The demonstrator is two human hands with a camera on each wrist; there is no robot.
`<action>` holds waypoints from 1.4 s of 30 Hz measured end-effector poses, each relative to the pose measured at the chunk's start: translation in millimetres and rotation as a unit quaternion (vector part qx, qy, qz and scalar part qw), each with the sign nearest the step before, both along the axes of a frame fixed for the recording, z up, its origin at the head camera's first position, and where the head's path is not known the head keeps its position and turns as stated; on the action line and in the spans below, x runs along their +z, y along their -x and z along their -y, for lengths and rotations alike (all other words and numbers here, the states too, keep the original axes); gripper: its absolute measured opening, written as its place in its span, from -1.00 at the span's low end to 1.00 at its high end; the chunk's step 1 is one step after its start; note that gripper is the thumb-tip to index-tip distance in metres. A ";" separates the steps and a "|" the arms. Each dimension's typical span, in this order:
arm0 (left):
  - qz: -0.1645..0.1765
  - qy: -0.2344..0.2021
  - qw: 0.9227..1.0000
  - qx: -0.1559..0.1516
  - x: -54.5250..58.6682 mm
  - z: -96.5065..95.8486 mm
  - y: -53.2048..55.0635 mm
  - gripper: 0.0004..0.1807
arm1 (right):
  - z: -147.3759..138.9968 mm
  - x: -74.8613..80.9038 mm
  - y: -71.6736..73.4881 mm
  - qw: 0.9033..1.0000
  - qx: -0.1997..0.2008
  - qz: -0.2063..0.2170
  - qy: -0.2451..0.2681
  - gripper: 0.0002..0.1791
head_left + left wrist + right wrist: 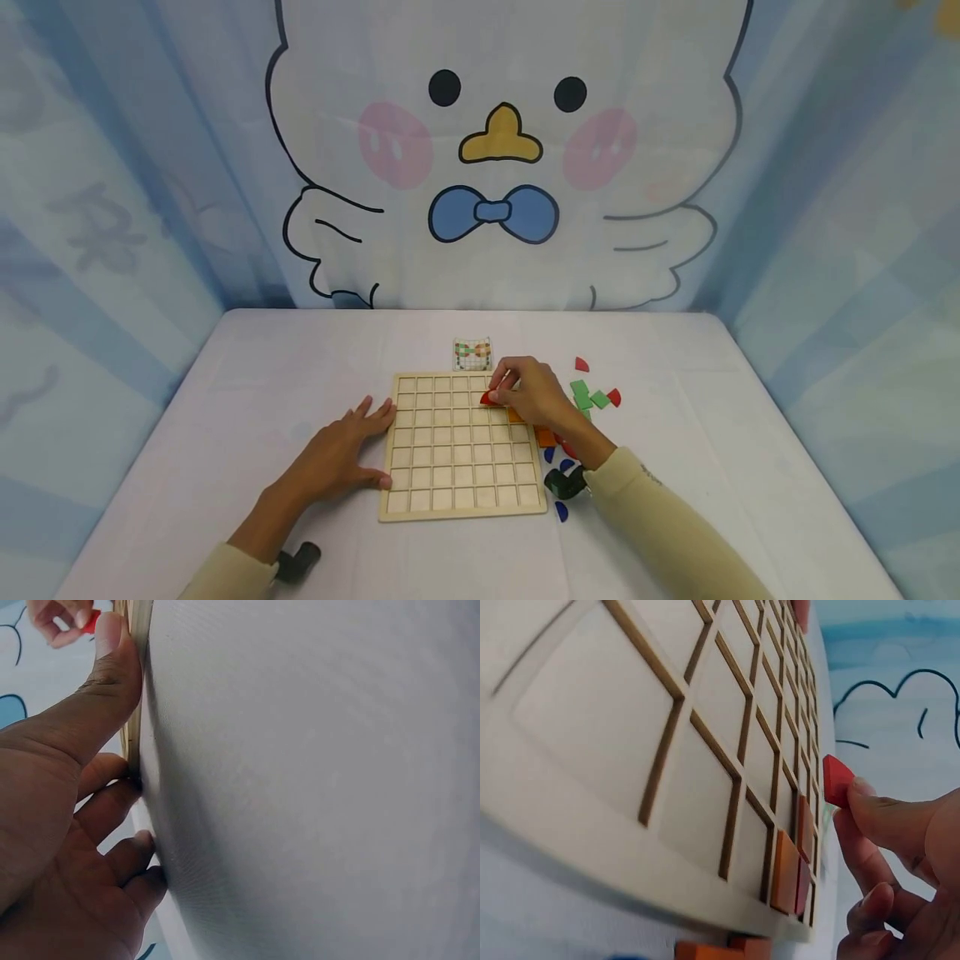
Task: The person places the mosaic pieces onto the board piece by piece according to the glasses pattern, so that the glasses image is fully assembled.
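Observation:
A wooden grid board (461, 516) lies on the white table. Over its far right part, my right hand (531, 392) pinches a red quarter-circle piece (838, 781) between thumb and fingertip. Below that piece in the right wrist view, an orange tile (784, 871) sits in a cell near the board's edge, with red and orange pieces close by it. Most other visible cells hold nothing. My left hand (341, 450) rests at the board's left edge, fingers spread, with the thumb (112, 671) and fingertips against the side of the board.
Behind the board lies a small pattern card (472, 354). To the right are scattered green tiles (581, 394), red quarter pieces (582, 364), orange tiles (546, 437) and blue pieces (562, 511). A printed curtain (495, 275) hangs behind the table and at both sides.

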State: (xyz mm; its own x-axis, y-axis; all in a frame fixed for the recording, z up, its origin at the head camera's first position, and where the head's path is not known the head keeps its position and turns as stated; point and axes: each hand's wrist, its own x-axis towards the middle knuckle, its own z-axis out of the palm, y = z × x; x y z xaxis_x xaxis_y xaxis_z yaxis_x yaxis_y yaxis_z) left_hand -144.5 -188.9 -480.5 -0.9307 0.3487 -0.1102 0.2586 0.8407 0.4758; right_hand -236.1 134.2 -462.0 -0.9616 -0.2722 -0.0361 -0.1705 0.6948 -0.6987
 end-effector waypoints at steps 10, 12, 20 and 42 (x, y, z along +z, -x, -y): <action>-0.002 0.001 1.000 -0.003 -1.1 0.2 1.2 0.25 | 15.7 -8.0 2.2 0.999 0.005 -0.024 -0.029 -0.85; -0.003 0.001 1.000 -0.001 -0.8 0.1 1.2 0.25 | 17.7 -7.9 2.8 0.999 0.006 -0.030 -0.038 -0.85; -0.003 0.004 1.000 0.001 -1.1 -2.1 1.3 0.25 | 22.1 -8.5 5.3 0.996 0.014 -0.049 -0.072 -0.86; -0.009 0.005 1.000 -0.001 0.9 -1.7 0.6 0.26 | -43.2 8.2 -11.3 0.995 -0.077 0.014 -0.064 -0.94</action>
